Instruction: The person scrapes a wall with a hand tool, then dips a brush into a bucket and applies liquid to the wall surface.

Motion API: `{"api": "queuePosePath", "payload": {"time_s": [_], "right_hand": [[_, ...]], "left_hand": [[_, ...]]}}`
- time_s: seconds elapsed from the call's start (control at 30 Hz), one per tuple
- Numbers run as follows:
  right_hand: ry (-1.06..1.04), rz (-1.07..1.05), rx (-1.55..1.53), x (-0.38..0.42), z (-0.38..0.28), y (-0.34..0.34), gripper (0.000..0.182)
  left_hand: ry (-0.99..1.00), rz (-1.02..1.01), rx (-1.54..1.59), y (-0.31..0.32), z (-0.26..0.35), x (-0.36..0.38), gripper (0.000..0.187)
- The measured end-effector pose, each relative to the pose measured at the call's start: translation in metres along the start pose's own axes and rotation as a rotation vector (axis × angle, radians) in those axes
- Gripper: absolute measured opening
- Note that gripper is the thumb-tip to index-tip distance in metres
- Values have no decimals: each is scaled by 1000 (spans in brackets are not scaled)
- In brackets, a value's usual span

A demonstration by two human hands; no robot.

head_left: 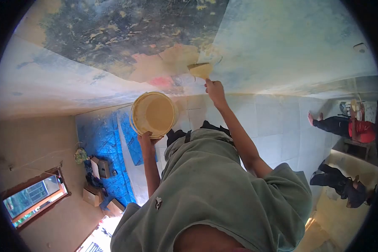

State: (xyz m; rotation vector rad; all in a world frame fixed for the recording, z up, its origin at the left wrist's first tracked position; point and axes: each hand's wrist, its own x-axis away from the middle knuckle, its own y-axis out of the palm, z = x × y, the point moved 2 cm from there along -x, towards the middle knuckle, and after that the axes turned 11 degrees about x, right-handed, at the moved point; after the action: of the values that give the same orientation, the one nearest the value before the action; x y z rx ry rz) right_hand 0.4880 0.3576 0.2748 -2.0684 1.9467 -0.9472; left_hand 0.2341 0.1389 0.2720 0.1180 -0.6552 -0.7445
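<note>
My right hand [215, 90] is closed around the handle of a wide paintbrush [200, 70], cream-coloured with a dark edge. That dark edge rests at the wall [260, 50], beside a peach-coloured patch [176, 58] and a large dark, flaking area [138, 31]. Lower and to the left, my left hand [146, 137] grips the near rim of a round plastic bucket [175, 113]. Inside the bucket is cream-coloured paint [160, 111], with smears of it on the inner wall. The bucket is held in front of my body, over the floor.
Light tiles [269, 122] cover the floor. Blue sheeting [101, 143] lies on the left, with cardboard boxes [92, 195] along its edge. A window [35, 195] is at the lower left. Two other people, one in a red top [367, 131], one in dark clothes [342, 182], are at the right.
</note>
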Motion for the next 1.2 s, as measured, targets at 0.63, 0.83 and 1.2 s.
{"api": "queuePosePath", "payload": {"time_s": [0.63,0.83,1.2], "right_hand": [[-617,245,-342,-2,-75,-47,36],[-502,212,30,-10,20,29,27],[351,-82,-121,-24,116,135,40]], "left_hand": [[44,182,135,25,-37,27,58],[27,244,199,-2,-27,35,58],[5,250,107,-90,29,19,58]]}}
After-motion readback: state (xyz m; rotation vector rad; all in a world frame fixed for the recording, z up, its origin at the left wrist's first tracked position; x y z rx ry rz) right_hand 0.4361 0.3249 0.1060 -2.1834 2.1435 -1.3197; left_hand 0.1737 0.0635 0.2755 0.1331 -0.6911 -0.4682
